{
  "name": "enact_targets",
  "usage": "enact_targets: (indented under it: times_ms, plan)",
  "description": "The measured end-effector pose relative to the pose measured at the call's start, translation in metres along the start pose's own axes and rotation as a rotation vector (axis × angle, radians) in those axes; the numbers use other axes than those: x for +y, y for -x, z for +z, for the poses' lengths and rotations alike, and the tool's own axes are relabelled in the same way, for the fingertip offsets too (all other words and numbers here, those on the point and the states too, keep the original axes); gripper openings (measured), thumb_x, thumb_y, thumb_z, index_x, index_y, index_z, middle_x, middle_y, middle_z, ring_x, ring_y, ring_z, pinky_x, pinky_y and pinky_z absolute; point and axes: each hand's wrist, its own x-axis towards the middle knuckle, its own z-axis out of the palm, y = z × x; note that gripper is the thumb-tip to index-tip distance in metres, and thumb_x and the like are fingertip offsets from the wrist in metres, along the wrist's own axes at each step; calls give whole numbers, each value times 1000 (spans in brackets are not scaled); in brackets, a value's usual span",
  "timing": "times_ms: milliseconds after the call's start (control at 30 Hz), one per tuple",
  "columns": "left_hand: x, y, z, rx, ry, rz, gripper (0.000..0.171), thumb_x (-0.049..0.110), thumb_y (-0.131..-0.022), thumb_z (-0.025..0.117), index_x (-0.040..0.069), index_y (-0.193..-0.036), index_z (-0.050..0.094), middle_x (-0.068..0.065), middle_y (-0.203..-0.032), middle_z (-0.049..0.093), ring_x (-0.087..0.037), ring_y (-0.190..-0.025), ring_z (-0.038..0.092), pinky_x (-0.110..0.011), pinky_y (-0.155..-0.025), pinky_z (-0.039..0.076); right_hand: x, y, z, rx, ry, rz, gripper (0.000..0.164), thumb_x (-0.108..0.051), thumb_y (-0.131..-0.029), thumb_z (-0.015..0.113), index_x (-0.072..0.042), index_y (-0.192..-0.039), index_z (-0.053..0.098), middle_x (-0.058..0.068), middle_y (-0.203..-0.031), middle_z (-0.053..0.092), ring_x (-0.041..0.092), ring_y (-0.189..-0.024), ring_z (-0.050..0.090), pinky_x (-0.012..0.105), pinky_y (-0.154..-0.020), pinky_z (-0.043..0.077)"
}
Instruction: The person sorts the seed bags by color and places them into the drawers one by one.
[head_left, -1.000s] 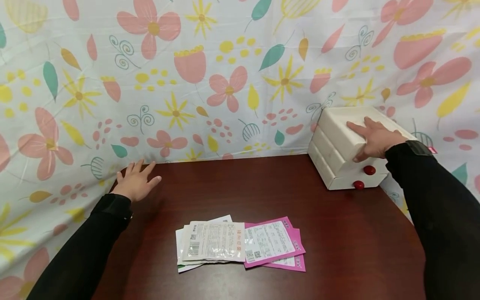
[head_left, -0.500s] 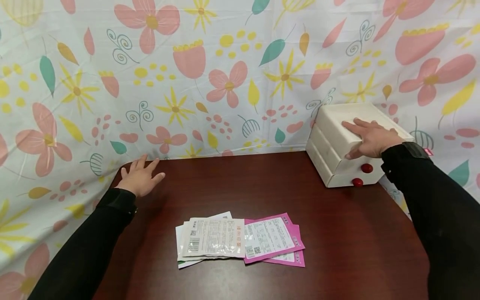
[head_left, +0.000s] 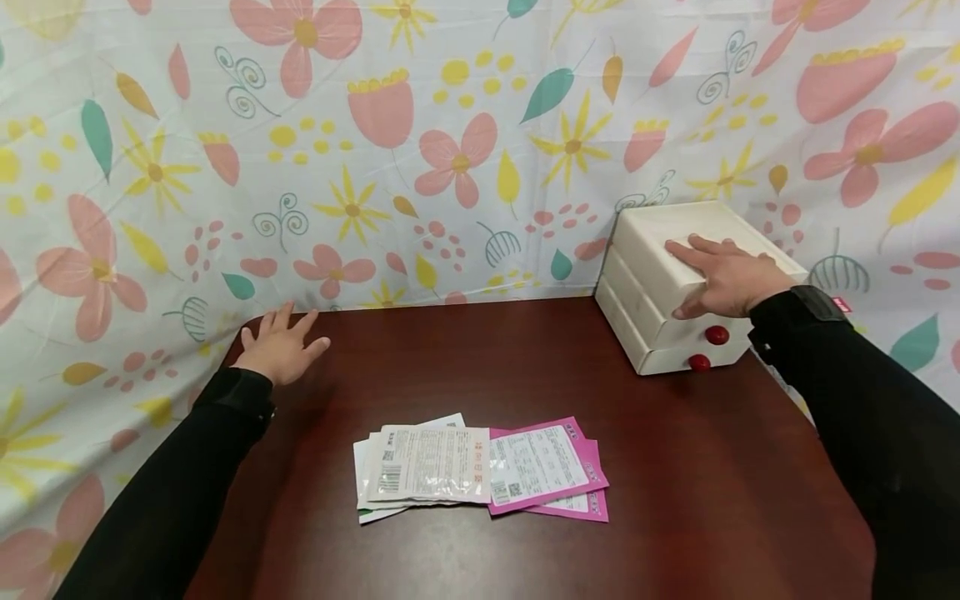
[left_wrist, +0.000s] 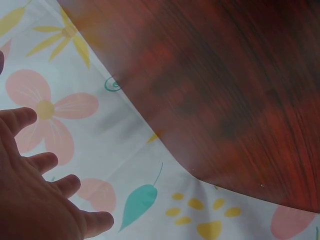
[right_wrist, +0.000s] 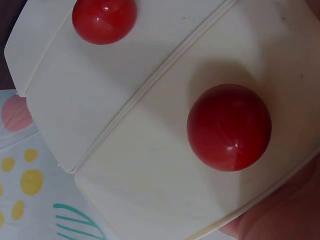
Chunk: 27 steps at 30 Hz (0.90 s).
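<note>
My right hand (head_left: 727, 277) lies with its fingers extended on top of a white box with drawers (head_left: 641, 312). Its thumb reaches down at the box's near top edge. Two round red knobs (head_left: 717, 335) stick out from the front. In the right wrist view a glossy red knob (right_wrist: 229, 127) shows close up, with part of the hand at the lower right corner. My left hand (head_left: 279, 346) is spread near the table's back left corner, with nothing in it. Its fingers (left_wrist: 67, 186) overlap the flowered cloth in the left wrist view.
Flat white packets (head_left: 431, 462) and pink packets (head_left: 540, 462) with printed labels lie overlapping at the middle front of the dark wooden table (head_left: 465, 358). A flowered cloth (head_left: 450, 225) hangs behind the table and along its left side. The box stands near the right edge.
The white box has slid left across the table, with my right hand moving along on top of it. My left hand stays nearly in place. The view has tilted down slightly.
</note>
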Motion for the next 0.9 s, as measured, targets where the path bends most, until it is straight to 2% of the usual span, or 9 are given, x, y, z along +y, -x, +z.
enact_targets:
  times_ms: [167, 367, 733, 900]
  plan:
    - [-3, 2, 2, 4, -1, -12, 84, 66, -100, 34, 10, -161, 17, -28, -161, -7, -54, -143, -8, -78, -102, -7, -15, -2, -1, 0, 39, -3, 120, -72, -72, 74, -31, -162, 7, 20, -163, 9, 66, -134, 12, 81, -85, 27]
    - [-1, 6, 2, 6, 10, -24, 81, 63, -102, 35, 11, -161, 18, -27, -161, -6, -53, -143, -7, -77, -103, -7, -30, -2, 1, 8, 117, -33, 121, -79, -72, 68, -28, -162, 6, 25, -161, 14, 71, -128, 20, 78, -80, 38]
    - [5, 10, -1, 15, 2, -27, 74, 55, -104, 38, 10, -160, 19, -27, -162, -4, -53, -143, -7, -77, -103, -5, -53, -3, 4, 66, 143, -56, 118, -81, -72, 65, -28, -162, 11, 25, -159, 21, 70, -125, 28, 82, -74, 35]
    - [5, 14, -1, 19, -8, -29, 74, 55, -105, 37, 10, -160, 20, -27, -161, -3, -54, -143, -6, -77, -104, -3, -69, -5, 8, 97, 176, -74, 114, -81, -74, 64, -27, -162, 15, 24, -159, 24, 69, -125, 30, 81, -77, 36]
